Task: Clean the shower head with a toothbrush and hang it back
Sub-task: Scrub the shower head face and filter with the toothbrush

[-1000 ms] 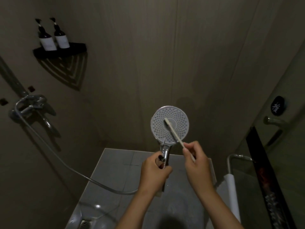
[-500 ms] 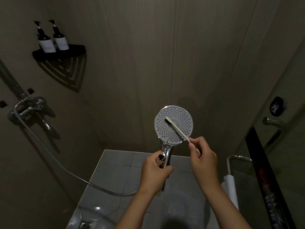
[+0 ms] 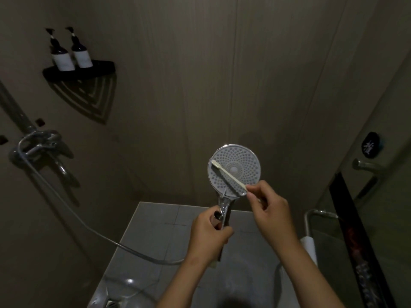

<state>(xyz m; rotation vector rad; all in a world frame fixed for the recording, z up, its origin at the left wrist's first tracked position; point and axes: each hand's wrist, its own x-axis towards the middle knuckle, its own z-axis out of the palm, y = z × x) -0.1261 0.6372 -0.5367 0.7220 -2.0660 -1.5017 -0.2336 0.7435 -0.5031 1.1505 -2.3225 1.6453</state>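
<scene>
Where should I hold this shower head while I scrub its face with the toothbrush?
Probably the chrome handle below the round face of the shower head, coming from below, as the left hand grips it now. It is slim enough to wrap fingers round, and the nozzle face is left clear for the toothbrush that the right hand pinches.

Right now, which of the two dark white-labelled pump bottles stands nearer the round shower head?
The right-hand bottle on the black corner shelf; its twin stands farther left of the shower head.
</scene>
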